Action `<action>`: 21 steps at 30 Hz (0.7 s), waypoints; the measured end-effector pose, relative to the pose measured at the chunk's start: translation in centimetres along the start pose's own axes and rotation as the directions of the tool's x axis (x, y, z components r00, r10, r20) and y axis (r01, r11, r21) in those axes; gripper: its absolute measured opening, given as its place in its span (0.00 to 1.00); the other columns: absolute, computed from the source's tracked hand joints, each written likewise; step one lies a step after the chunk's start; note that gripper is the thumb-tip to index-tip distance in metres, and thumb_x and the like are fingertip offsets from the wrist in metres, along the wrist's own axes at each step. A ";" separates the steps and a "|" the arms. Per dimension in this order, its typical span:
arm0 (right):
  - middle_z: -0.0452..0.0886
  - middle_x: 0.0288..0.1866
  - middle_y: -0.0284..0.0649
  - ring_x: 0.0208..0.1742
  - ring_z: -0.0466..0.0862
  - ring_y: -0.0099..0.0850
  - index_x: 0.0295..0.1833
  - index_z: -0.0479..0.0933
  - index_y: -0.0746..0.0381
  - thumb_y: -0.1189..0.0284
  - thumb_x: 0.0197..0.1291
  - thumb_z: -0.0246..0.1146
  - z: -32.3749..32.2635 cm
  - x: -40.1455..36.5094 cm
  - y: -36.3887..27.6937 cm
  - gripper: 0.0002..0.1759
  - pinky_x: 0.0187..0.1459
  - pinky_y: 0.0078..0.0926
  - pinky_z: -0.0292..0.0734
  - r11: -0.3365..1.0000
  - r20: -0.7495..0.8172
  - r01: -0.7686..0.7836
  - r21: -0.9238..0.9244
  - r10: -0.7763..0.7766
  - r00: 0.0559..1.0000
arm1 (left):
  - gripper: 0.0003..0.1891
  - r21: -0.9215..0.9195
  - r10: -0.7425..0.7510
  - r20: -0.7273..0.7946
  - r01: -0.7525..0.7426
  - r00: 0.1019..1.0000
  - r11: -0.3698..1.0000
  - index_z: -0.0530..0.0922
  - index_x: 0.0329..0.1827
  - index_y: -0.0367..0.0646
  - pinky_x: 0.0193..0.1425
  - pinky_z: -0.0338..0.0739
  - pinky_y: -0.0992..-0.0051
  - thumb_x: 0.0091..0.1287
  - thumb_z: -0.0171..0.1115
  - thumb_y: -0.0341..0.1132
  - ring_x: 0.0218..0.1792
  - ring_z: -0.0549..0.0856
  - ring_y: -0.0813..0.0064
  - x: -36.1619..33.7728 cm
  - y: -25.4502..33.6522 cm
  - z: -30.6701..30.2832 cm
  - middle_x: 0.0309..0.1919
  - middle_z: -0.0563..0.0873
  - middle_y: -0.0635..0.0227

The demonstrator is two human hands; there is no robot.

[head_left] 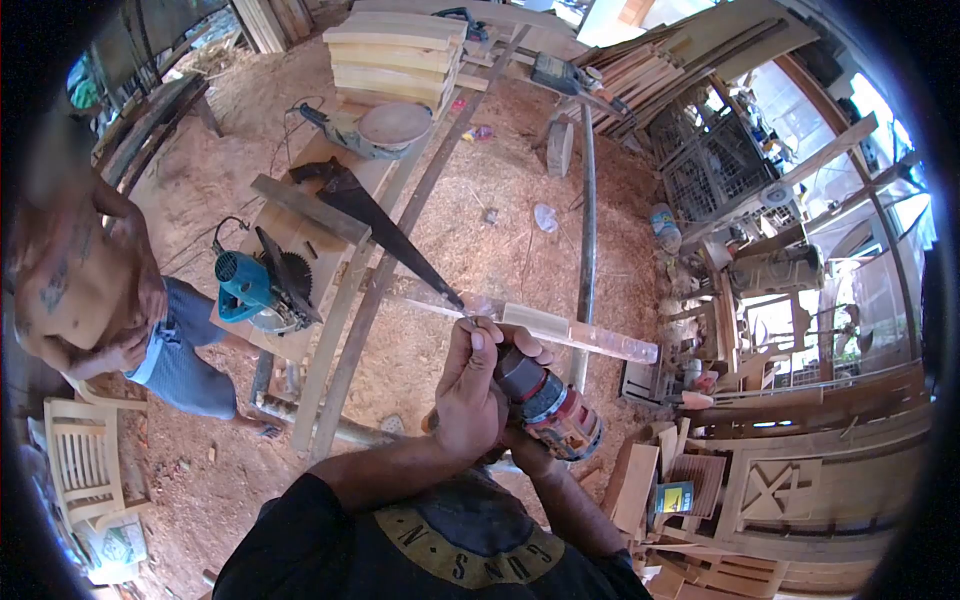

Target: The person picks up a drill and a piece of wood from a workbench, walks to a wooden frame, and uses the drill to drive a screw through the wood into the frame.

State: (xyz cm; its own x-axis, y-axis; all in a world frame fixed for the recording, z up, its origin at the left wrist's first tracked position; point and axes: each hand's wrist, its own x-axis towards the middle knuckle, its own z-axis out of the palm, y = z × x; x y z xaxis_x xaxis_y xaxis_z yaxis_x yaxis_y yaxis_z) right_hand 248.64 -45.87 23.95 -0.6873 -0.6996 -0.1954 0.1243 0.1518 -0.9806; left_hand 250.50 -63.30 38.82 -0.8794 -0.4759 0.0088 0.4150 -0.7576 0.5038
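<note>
Right of the drill (560, 415) and farther ahead, a plastic jug (665, 228) stands among the clutter; what is in it cannot be made out. Right of the drill and nearer the person sits a small yellow and blue box (675, 497), its contents hidden. Far to the left of the drill and nearer the person is a pale tub or bag (115, 545), too blurred to tell what it holds.

The drill is in front of the person's chest, above the shaving-covered floor (500, 230), its nose aimed ahead and to the left. The left forearm slants in from the left, and the left hand (475, 395) grasps the front of the drill, thumb raised near the tip and fingers curled over the nose. The right forearm comes up beneath the drill; the right hand (525, 450) is mostly covered by it, so its grip cannot be told.

Just ahead of the drill lies a wood strip (610, 340). Left of the drill, a surface (375, 175) carries a handsaw (385, 230), its narrow end toward the drill, and a teal circular saw (240, 285). Farther left of the drill stands another person (90, 270).
</note>
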 end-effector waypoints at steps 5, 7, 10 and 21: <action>0.73 0.73 0.40 0.73 0.72 0.39 0.75 0.66 0.57 0.63 0.61 0.74 -0.2 -0.1 -0.2 0.39 0.74 0.38 0.65 0.992 0.015 -0.077 -0.103 0.079 0.997 | 0.12 -0.036 0.010 0.006 -0.009 1.000 0.999 0.67 0.54 0.47 0.62 0.79 0.53 0.85 0.39 0.44 0.48 0.84 0.62 0.0 -0.4 -0.4 0.45 0.80 0.60; 0.73 0.72 0.39 0.72 0.72 0.39 0.75 0.67 0.56 0.64 0.61 0.73 -0.2 -0.1 -0.7 0.38 0.74 0.38 0.65 0.988 0.011 -0.120 -0.096 0.121 0.993 | 0.12 -0.032 0.015 0.010 -0.014 1.000 0.999 0.67 0.54 0.47 0.62 0.79 0.53 0.85 0.39 0.44 0.48 0.84 0.62 0.0 -0.4 -0.5 0.45 0.80 0.60; 0.75 0.70 0.39 0.70 0.73 0.38 0.73 0.68 0.56 0.63 0.60 0.74 0.8 -0.3 -3.9 0.37 0.73 0.38 0.66 0.993 -0.041 -0.076 -0.085 0.072 0.997 | 0.12 -0.014 0.019 0.011 -0.019 1.000 1.000 0.67 0.54 0.47 0.62 0.79 0.53 0.85 0.39 0.43 0.48 0.84 0.62 0.0 -0.5 -0.6 0.44 0.80 0.60; 0.83 0.53 0.36 0.53 0.81 0.33 0.65 0.76 0.57 0.61 0.50 0.75 -0.4 0.3 -1.8 0.35 0.55 0.34 0.76 0.964 -0.085 -0.064 -0.259 0.043 0.995 | 0.15 -0.170 -0.039 0.073 0.051 0.997 0.984 0.65 0.60 0.42 0.65 0.78 0.56 0.77 0.50 0.39 0.59 0.82 0.56 0.0 0.3 -0.1 0.53 0.79 0.53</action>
State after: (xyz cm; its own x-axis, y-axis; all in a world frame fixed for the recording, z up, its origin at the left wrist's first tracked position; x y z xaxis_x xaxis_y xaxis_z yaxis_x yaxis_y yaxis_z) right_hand 247.90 -46.07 25.68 -0.7399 -0.6304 -0.2351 -0.0217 0.3716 -0.9281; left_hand 250.62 -63.62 38.87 -0.9096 -0.4123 0.0518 0.4033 -0.8457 0.3494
